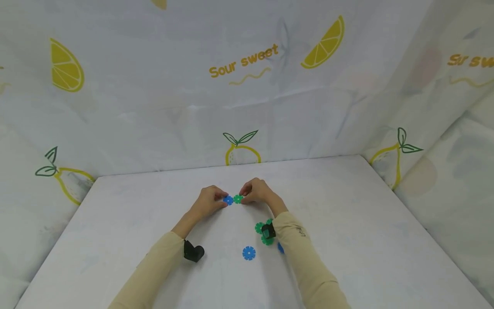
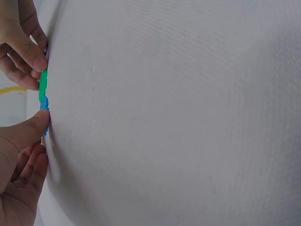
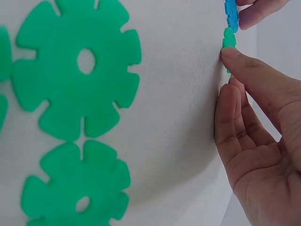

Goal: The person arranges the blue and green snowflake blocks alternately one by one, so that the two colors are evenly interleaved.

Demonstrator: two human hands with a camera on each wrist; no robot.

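Between thumb and fingers, my left hand (image 1: 209,202) pinches a blue notched disc (image 1: 228,200). My right hand (image 1: 259,192) pinches a green notched disc (image 1: 238,199) in the same way. The two discs meet edge to edge near the back of the table; in the left wrist view the green disc (image 2: 43,84) and the blue disc (image 2: 45,104) line up end to end. Whether their notches interlock, I cannot tell. The fingertips cover part of each disc.
Several green notched discs (image 1: 267,240) lie under the right forearm, shown large in the right wrist view (image 3: 77,66). A blue disc (image 1: 248,253) lies nearer the front, and another blue disc (image 1: 280,248) is partly hidden by the right sleeve. A lemon-print cloth (image 1: 173,128) hangs behind the white table (image 1: 127,223).
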